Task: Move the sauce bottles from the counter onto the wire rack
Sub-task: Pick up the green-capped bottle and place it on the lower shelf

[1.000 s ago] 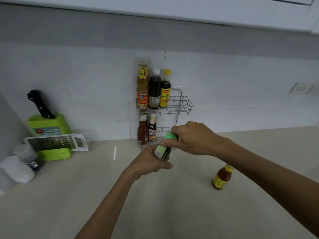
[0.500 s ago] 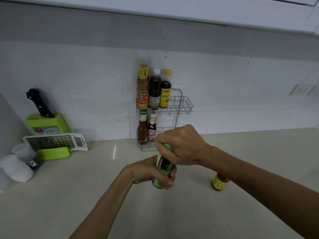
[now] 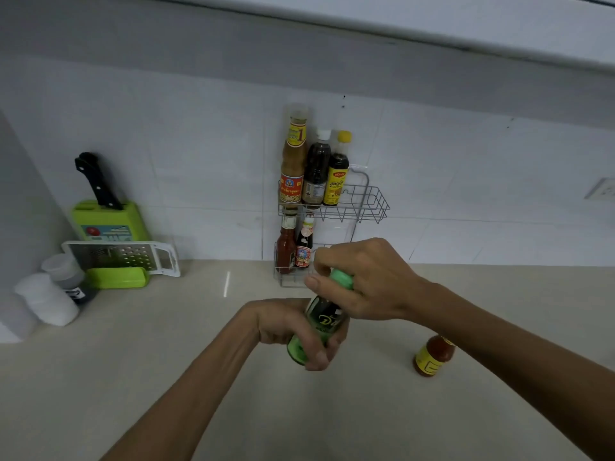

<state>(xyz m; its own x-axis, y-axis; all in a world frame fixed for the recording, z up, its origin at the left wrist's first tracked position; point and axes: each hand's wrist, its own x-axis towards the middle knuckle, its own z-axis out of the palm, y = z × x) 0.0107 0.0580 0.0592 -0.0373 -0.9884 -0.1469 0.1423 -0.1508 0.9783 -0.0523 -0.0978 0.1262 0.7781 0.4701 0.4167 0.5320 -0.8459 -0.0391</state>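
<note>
Sauce bottles are sitting in three places: five are standing on the wire rack [image 3: 362, 201] at upper centre of the frame, three on its top tier and two on the lower one, a small red bottle [image 3: 432, 356] is waiting on the bench [image 3: 166, 377] at lower right, and a green bottle [image 3: 321, 327] is being held at centre, clear of the surface. Biggest risk, as I am judging it: the lower tier is sitting partly behind the right hand, so the bottle could be knocking the two already there, or catching the front wire and tipping. Next, the right forearm is crossing just above the red bottle and could be sweeping it over. Smaller still, a grip only on the cap might be loosening it. Left hand [image 3: 293, 331] is reaching up from lower left, fingers [image 3: 316, 359] wrapping closed around the bottle's lower body. Right hand [image 3: 369, 281] is arching over from the right, fingers curling shut around the green cap [image 3: 342, 278]
</note>
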